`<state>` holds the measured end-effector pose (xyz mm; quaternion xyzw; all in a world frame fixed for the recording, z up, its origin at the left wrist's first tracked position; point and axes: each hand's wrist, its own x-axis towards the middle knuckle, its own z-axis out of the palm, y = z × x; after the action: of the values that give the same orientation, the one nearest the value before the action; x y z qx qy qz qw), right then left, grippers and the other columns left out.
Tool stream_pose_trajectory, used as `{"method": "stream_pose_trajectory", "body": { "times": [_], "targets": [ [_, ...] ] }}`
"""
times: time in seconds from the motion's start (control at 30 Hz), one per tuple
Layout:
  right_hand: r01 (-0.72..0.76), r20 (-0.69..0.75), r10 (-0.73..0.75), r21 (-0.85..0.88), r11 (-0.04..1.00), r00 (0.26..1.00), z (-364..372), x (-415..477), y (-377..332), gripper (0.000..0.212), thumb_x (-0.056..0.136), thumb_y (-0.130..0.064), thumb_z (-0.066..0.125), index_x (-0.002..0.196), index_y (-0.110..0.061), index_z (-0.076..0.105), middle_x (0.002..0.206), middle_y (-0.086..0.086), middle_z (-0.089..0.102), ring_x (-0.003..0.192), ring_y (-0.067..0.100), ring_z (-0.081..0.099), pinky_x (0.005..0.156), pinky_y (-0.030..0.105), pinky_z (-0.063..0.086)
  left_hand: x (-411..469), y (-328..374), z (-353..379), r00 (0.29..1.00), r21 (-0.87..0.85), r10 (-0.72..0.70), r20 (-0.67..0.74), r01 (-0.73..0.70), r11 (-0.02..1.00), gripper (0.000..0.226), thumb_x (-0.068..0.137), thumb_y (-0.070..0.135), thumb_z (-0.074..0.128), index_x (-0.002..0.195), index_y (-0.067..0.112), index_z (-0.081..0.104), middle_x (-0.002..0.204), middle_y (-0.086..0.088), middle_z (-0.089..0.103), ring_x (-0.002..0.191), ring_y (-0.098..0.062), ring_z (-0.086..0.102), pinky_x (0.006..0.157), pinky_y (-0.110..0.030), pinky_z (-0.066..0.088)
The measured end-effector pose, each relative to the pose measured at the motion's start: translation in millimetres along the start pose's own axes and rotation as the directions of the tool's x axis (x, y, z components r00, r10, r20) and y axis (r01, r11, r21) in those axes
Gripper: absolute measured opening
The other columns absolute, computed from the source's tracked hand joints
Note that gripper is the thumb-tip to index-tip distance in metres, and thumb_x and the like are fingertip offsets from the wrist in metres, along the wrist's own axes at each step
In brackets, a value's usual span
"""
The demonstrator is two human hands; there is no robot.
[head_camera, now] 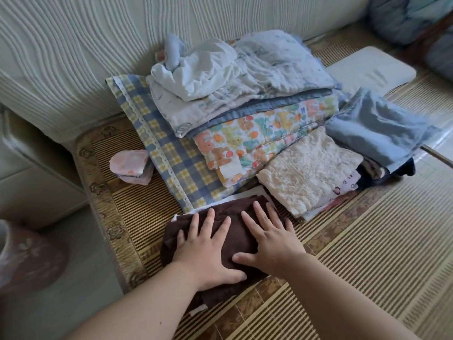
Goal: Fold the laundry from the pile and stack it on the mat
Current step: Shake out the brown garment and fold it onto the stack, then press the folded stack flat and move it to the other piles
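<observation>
Your left hand (208,244) and right hand (269,239) lay flat and side by side on a dark brown folded cotton garment (235,217) at the lower centre of the frame, fingers spread, palms pressing down, neither one gripping anything. The garment sat directly under both palms on the striped woven bamboo mat (367,241), its long axis running from lower left toward upper right, with a white edge of cloth showing beneath its far side. Both hands were equally near; the left covered the lower-left half, the right the upper-right half. Just above your fingertips in the frame, touching or nearly touching the brown piece, lay a blue-and-yellow checked cloth with a lace strip (169,153), bearing a floral printed quilted fabric (257,141) and, higher still, a pale blue-patterned muslin blanket (245,89) topped by a crumpled white garment (196,74). To the right of those sat a cream lace-textured folded piece (311,168) on a small stack, and beyond it a light blue folded cloth (377,126). A small pink folded bundle (130,165) rested at centre left, apart from the rest. By the look of it, the brown piece was being smoothed flat; lifting it onto a stack would mean carrying it up the frame, where the cream pile stood nearest your right hand.
</observation>
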<state>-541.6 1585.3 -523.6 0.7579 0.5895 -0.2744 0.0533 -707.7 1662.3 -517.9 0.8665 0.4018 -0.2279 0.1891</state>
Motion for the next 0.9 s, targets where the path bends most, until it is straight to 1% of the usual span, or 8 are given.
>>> {"method": "stream_pose_trajectory", "body": {
  "times": [0.13, 0.33, 0.47, 0.53, 0.6, 0.73, 0.8, 0.9],
  "targets": [
    [0.010, -0.098, -0.010, -0.006, 1.000, 0.995, -13, -17, -1, 0.114, 0.050, -0.094, 0.017, 0.147, -0.042, -0.012, 0.156, -0.008, -0.026, 0.142, 0.017, -0.029, 0.117, 0.049, -0.006, -9, 4, -6, 0.998, 0.059, -0.010, -0.066, 0.014, 0.998, 0.119, 0.057, 0.091, 0.040, 0.146, 0.038, -0.019, 0.156, -0.001, -0.028, 0.142, -0.032, -0.026, 0.114, -0.060, -0.003],
    [0.036, -0.249, -0.032, 0.013, 0.999, 0.968, -39, -69, 6, 0.099, 0.075, -0.080, 0.039, 0.148, -0.038, -0.012, 0.158, -0.006, -0.020, 0.143, 0.017, -0.025, 0.117, 0.045, -0.007, -47, 33, -20, 0.984, 0.129, 0.011, -0.180, 0.013, 0.992, 0.117, 0.059, 0.094, 0.027, 0.139, 0.033, -0.034, 0.151, -0.006, -0.039, 0.137, -0.030, -0.037, 0.112, -0.060, -0.010],
    [0.014, -0.330, 0.002, 0.048, 0.999, 0.944, -51, -118, 21, 0.100, 0.076, -0.076, 0.045, 0.148, -0.038, -0.012, 0.159, -0.005, -0.018, 0.144, 0.018, -0.022, 0.117, 0.047, -0.004, -69, 83, -33, 0.965, 0.111, 0.093, -0.247, -0.067, 0.992, 0.111, 0.069, 0.089, 0.028, 0.140, 0.027, -0.032, 0.147, -0.002, -0.042, 0.138, -0.024, -0.036, 0.111, -0.057, -0.012],
    [-0.032, -0.370, 0.056, 0.071, 0.997, 0.927, -54, -153, 34, 0.098, 0.075, -0.077, 0.040, 0.148, -0.038, -0.012, 0.159, -0.005, -0.016, 0.146, 0.018, -0.018, 0.117, 0.047, -0.002, -80, 116, -40, 0.947, 0.111, 0.163, -0.277, -0.137, 0.984, 0.105, 0.072, 0.081, 0.026, 0.146, 0.027, -0.026, 0.152, -0.002, -0.036, 0.139, -0.021, -0.034, 0.112, -0.057, -0.012],
    [-0.107, -0.387, 0.139, 0.102, 0.989, 0.912, -59, -204, 53, 0.095, 0.072, -0.078, 0.031, 0.146, -0.041, -0.016, 0.158, -0.006, -0.017, 0.146, 0.018, -0.016, 0.117, 0.047, -0.003, -98, 158, -47, 0.936, 0.129, 0.245, -0.254, -0.218, 0.967, 0.108, 0.063, 0.078, 0.019, 0.143, 0.026, -0.030, 0.152, 0.000, -0.037, 0.138, -0.019, -0.036, 0.112, -0.055, -0.012],
    [-0.267, -0.394, 0.309, 0.159, 0.950, 0.865, -66, -331, 98, 0.094, 0.072, -0.077, 0.030, 0.146, -0.041, -0.014, 0.160, -0.002, -0.010, 0.148, 0.022, -0.005, 0.116, 0.048, 0.003, -160, 252, -56, 0.893, 0.179, 0.415, -0.173, -0.386, 0.905, 0.104, 0.066, 0.086, 0.011, 0.136, 0.026, -0.037, 0.144, 0.000, -0.044, 0.137, -0.022, -0.037, 0.109, -0.051, -0.017],
    [-0.365, -0.397, 0.409, 0.185, 0.913, 0.822, -66, -407, 119, 0.094, 0.072, -0.074, 0.033, 0.149, -0.037, -0.006, 0.161, 0.002, 0.001, 0.147, 0.025, 0.009, 0.116, 0.051, 0.013, -205, 310, -51, 0.852, 0.205, 0.508, -0.123, -0.479, 0.854, 0.100, 0.068, 0.085, 0.008, 0.133, 0.027, -0.040, 0.146, -0.001, -0.042, 0.138, -0.024, -0.036, 0.112, -0.053, -0.014],
    [-0.476, -0.455, 0.539, 0.256, 0.842, 0.709, -57, -515, 143, 0.090, 0.071, -0.073, 0.029, 0.148, -0.035, 0.003, 0.159, 0.006, 0.017, 0.143, 0.028, 0.026, 0.111, 0.053, 0.024, -275, 393, -39, 0.766, 0.209, 0.636, -0.092, -0.609, 0.765, 0.088, 0.084, 0.072, 0.022, 0.132, 0.030, -0.038, 0.152, 0.000, -0.035, 0.139, -0.023, -0.033, 0.113, -0.054, -0.012]
  ]
}}
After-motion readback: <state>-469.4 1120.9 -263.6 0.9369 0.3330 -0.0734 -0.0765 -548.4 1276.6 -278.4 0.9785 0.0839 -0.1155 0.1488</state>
